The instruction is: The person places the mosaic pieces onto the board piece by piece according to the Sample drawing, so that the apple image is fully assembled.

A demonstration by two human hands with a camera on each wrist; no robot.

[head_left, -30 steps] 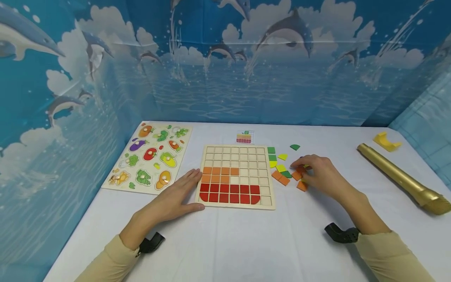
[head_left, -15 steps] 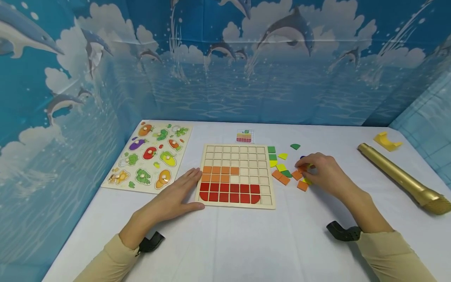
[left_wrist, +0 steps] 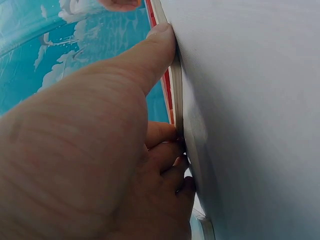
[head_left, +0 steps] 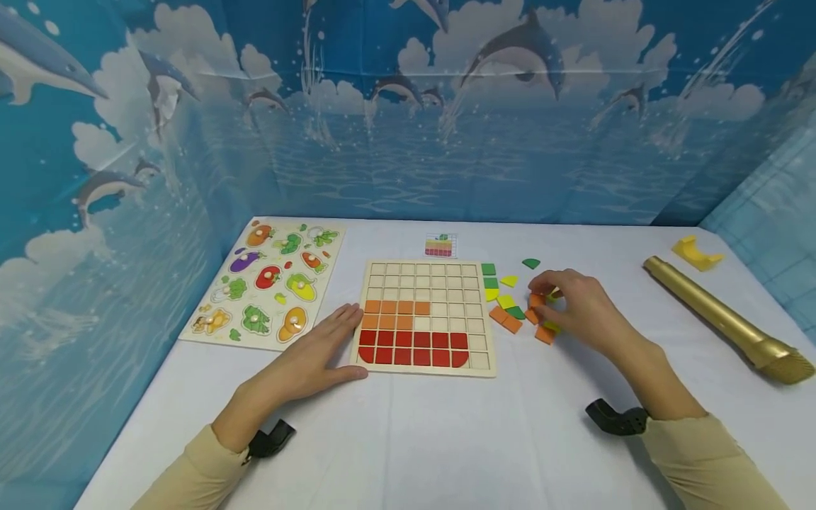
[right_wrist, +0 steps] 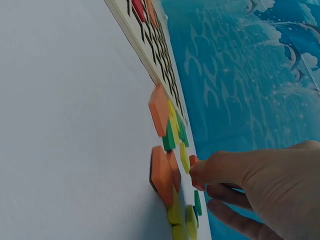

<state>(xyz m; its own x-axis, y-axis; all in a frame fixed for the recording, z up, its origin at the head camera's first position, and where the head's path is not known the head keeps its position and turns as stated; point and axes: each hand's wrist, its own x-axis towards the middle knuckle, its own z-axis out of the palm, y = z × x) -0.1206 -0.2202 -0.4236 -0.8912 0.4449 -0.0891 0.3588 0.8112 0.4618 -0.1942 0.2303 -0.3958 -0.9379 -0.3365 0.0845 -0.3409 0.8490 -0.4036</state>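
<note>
My left hand lies with relaxed fingers along the left edge of a wooden grid board, its thumb touching the near left corner. Red tiles fill most of two lower rows of the board, and orange tiles sit in part of the two rows above. To the right of the board my right hand pinches an orange square tile between thumb and fingers, above the scattered tiles. An orange tile and several yellow tiles lie under and beside that hand, partly hidden in the head view.
A small pattern card lies behind the board. On the left is a vegetable puzzle board. A gold microphone and a yellow curved piece lie at the right. Green tiles sit against the board's right edge.
My right hand has picked an orange tile out of the pile and now holds it a little raised. The left hand stays at the board's edge. The head view has shifted slightly.
</note>
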